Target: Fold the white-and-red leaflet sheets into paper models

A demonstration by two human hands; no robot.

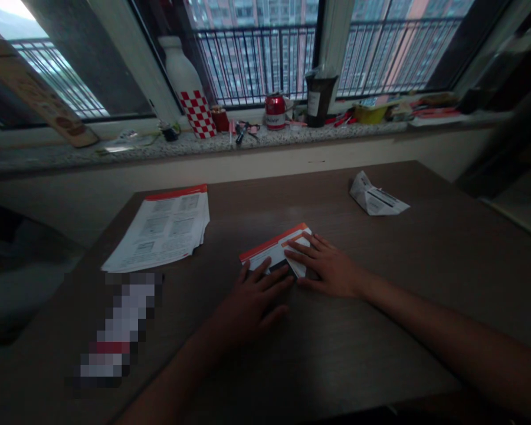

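Note:
A folded sheet of printed paper lies on the brown table, with an orange-red band along its far edge and a dark patch near its middle. My left hand rests on its near left part, fingers stretched out. On the right part of the same sheet, my right hand lies flat with its fingers spread. The fingers cover some of the paper, so its near edge is partly hidden. Neither hand grips anything.
A stack of printed sheets lies at the far left, with a blurred-out object nearer. A folded paper piece stands at the back right. The windowsill holds a checkered bottle, a red can and a dark cup.

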